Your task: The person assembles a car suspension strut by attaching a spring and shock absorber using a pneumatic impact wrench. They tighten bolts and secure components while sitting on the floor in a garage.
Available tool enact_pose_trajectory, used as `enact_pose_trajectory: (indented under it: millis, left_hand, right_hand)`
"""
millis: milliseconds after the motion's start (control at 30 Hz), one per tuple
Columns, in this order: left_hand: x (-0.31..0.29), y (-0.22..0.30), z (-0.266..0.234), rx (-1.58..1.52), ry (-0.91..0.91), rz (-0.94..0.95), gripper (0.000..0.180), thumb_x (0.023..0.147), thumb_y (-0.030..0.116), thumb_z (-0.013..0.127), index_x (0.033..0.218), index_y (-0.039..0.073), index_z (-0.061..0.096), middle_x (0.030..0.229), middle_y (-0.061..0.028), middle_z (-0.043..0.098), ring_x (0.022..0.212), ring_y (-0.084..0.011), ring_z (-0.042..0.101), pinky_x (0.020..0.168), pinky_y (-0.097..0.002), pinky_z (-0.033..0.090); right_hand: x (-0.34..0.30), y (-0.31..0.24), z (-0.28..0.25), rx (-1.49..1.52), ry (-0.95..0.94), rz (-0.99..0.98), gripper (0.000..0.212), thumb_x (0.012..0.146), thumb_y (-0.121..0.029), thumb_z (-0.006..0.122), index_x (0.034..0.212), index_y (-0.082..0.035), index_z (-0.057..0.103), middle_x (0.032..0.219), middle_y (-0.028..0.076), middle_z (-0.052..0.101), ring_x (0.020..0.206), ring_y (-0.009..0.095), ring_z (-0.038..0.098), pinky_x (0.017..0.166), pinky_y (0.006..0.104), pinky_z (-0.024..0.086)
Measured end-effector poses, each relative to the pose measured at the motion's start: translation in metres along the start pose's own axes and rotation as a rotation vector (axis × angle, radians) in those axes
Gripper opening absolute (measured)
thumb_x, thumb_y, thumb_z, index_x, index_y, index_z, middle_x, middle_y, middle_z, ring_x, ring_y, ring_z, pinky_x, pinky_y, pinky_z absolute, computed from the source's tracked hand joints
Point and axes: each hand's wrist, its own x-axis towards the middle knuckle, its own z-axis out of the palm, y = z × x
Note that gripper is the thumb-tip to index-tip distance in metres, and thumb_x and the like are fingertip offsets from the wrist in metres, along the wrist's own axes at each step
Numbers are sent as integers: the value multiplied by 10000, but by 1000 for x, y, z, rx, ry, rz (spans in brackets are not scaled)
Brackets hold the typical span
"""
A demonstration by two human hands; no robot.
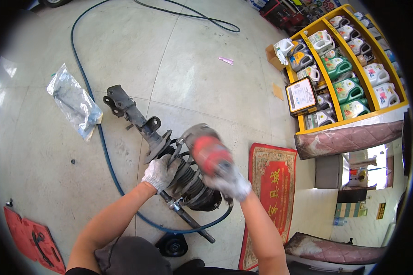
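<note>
A car suspension strut [137, 120] lies on the floor in front of me, its bracket end pointing up and left. Around its lower part sits a dark coil spring [198, 189] with a black ribbed boot inside it. My left hand [159, 173], in a white glove, is closed around a spring compressor [173, 204] by the spring's upper end. My gloved right hand [230, 184] grips a red and grey air impact wrench [211, 150], blurred by motion. Its front end is near the top of the compressor; whether it sits on the bolt I cannot tell.
A blue air hose [106, 153] loops across the floor and under my arms. Left lies a clear plastic bag [75, 101]; near me are a black round strut mount [172, 245] and a red tool tray [32, 238]. A red mat [270, 192] and yellow oil shelf [337, 78] are right.
</note>
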Motion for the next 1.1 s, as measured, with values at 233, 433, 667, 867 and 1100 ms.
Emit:
enact_pose_trajectory:
  millis: [233,433,667,867,1100]
  left_hand:
    - [-9,-6,-4,-12,80,94,368,977,410,582,951,47,641,832,-277,671,867,-498,650,753,-554,517]
    - [-7,-12,-7,5,64,88,372,973,401,592,893,39,623,787,-275,655,827,-486,652,718,-553,508]
    - [3,-10,1,4,113,130,382,977,413,582,920,38,634,859,-312,649,884,-504,641,747,-564,505]
    - [-5,-17,0,-36,94,68,364,975,391,585,975,32,647,895,-295,667,913,-506,638,755,-536,507]
    - [1,-36,13,-129,115,219,350,988,319,596,955,-24,657,837,-281,655,802,-444,641,745,-445,502]
  right_hand:
    - [44,-9,13,795,136,359,378,737,-217,738,1042,-2,677,794,67,669,733,166,607,715,344,534]
    - [3,-10,8,822,270,210,434,747,-239,811,1092,-14,674,1085,80,685,938,183,643,821,347,540]
    - [50,-16,14,1014,75,497,277,748,-155,751,970,-24,651,744,0,608,615,106,572,556,275,484]
    - [-7,-22,9,1173,192,490,294,762,-155,745,996,-8,647,720,12,604,560,115,571,500,290,478]
    - [-167,-6,33,890,535,743,336,746,-172,770,1001,-28,607,750,31,627,621,120,604,557,295,513]
